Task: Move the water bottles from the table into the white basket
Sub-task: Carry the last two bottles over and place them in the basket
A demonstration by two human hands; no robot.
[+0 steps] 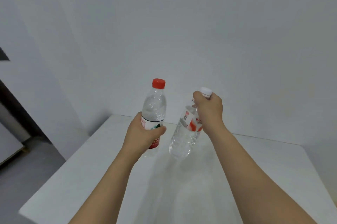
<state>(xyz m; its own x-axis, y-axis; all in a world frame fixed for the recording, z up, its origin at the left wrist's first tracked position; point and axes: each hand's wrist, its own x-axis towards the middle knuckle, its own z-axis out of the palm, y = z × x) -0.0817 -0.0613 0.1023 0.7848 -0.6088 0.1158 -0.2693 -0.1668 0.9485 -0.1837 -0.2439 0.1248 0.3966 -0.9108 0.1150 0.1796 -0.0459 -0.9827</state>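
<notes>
Head view: left hand (144,133) wraps the red-capped bottle (154,107); right hand (209,109) pinches the white-capped bottle (184,138) by its neck.

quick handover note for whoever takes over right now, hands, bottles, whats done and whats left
Left hand: wrapped around the label of the red-capped bottle, held upright above the white table.
Right hand: gripping the white-capped bottle at its neck from above; the bottle hangs tilted, its base toward the left.
Done: both bottles are picked up.
Left: place both in the white basket, which is out of view. No other bottles show on the table.
</notes>
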